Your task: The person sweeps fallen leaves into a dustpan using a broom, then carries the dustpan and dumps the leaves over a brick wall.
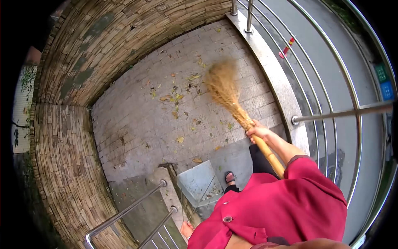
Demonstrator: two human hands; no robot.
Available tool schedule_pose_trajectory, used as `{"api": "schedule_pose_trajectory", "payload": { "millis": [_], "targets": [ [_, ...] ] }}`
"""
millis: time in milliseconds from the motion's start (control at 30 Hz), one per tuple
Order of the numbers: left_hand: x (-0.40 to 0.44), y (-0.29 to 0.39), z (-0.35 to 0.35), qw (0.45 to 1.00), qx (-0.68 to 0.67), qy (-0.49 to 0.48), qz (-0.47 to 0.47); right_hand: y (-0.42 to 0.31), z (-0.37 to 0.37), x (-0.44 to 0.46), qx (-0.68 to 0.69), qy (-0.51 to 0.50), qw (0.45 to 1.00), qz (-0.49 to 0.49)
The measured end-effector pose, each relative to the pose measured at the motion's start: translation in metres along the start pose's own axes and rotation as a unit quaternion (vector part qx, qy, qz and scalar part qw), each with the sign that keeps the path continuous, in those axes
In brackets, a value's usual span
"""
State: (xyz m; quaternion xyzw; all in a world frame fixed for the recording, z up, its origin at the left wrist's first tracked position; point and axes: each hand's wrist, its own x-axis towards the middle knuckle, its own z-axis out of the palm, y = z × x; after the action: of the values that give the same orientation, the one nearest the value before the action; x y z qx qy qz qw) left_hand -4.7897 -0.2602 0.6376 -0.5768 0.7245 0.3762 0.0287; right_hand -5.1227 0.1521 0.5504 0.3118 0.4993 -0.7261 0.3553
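Note:
My right hand (258, 131) is wrapped round the bamboo handle of a straw broom (265, 151), near the binding where the bristles begin. The bristle end is spread and blurred, low over the paving to the right of scattered leaves (176, 97). Near the bottom edge, my left hand (186, 229) is closed on the thin wire handle of a grey metal dustpan (192, 180). The dustpan rests by my feet, its tray facing the paving, with a little debris inside. My sleeve and body partly hide the left hand.
Stone-clad walls (66, 145) border the paving (137, 124) on the left and back. A stone kerb (277, 79) with a steel railing (331, 116) runs along the right, above a road. Another handrail (124, 211) stands at lower left. My sandalled foot (229, 177) is beside the dustpan.

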Motion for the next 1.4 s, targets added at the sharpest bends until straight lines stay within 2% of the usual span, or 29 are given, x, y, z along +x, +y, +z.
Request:
{"api": "schedule_pose_trajectory", "payload": {
  "millis": [33, 67, 167, 300, 367, 467, 533, 667, 700, 800, 900, 1000, 1033, 1067, 1133, 1200, 1300, 1333, 1400],
  "targets": [
    [-0.009, 0.009, 0.004, 0.998, -0.015, 0.053, -0.039, -0.017, -0.001, 0.004, 0.006, -0.021, 1.0, -0.012],
    [-0.005, -0.006, -0.001, 0.997, -0.011, 0.056, -0.042, -0.033, -0.008, 0.001, 0.007, -0.023, 1.0, -0.007],
    [0.018, -0.049, -0.011, 0.976, -0.148, 0.089, -0.135, -0.096, -0.025, -0.033, -0.014, -0.067, 0.998, -0.003],
    [-0.024, 0.006, 0.003, 0.94, -0.171, 0.157, -0.25, -0.159, -0.082, -0.022, -0.024, -0.007, 0.998, -0.05],
    [-0.043, 0.031, 0.015, 0.924, -0.178, 0.182, -0.287, -0.201, -0.105, 0.016, -0.046, 0.034, 0.997, -0.061],
    [-0.063, 0.049, 0.026, 0.903, -0.186, 0.212, -0.323, -0.246, -0.135, 0.129, -0.07, 0.058, 0.994, -0.066],
    [-0.072, 0.055, 0.033, 0.892, -0.193, 0.227, -0.34, -0.263, -0.116, 0.17, -0.115, 0.049, 0.99, -0.064],
    [-0.095, 0.052, 0.041, 0.871, -0.206, 0.246, -0.372, -0.249, -0.055, 0.209, -0.182, -0.007, 0.983, -0.039],
    [-0.103, 0.047, 0.041, 0.866, -0.21, 0.25, -0.379, -0.244, -0.042, 0.207, -0.163, -0.059, 0.983, -0.052],
    [-0.126, 0.025, 0.041, 0.849, -0.232, 0.261, -0.397, -0.232, -0.012, 0.165, -0.157, -0.124, 0.979, -0.027],
    [-0.153, -0.01, 0.038, 0.828, -0.263, 0.27, -0.415, -0.204, -0.026, 0.099, -0.139, -0.149, 0.979, -0.022],
    [-0.18, -0.045, 0.044, 0.802, -0.295, 0.277, -0.44, -0.184, -0.052, 0.022, -0.078, -0.09, 0.993, 0.017],
    [-0.187, -0.054, 0.047, 0.794, -0.303, 0.278, -0.447, -0.177, -0.062, -0.001, -0.083, -0.101, 0.991, 0.018],
    [-0.193, -0.063, 0.05, 0.786, -0.313, 0.278, -0.455, -0.172, -0.066, -0.022, -0.048, -0.064, 0.996, 0.039],
    [-0.205, -0.078, 0.059, 0.774, -0.329, 0.277, -0.464, -0.161, -0.079, -0.041, -0.041, -0.1, 0.993, 0.047],
    [-0.216, -0.089, 0.066, 0.759, -0.344, 0.274, -0.48, -0.137, -0.093, -0.021, -0.091, -0.061, 0.99, 0.085],
    [-0.229, -0.096, 0.074, 0.734, -0.367, 0.281, -0.497, -0.105, -0.078, 0.001, -0.196, -0.077, 0.976, 0.057],
    [-0.235, -0.098, 0.075, 0.737, -0.366, 0.289, -0.489, -0.105, -0.06, 0.0, -0.212, -0.087, 0.973, 0.038],
    [-0.254, -0.123, 0.08, 0.799, -0.334, 0.314, -0.389, -0.107, -0.045, 0.005, -0.236, -0.09, 0.967, 0.029]
  ]
}}
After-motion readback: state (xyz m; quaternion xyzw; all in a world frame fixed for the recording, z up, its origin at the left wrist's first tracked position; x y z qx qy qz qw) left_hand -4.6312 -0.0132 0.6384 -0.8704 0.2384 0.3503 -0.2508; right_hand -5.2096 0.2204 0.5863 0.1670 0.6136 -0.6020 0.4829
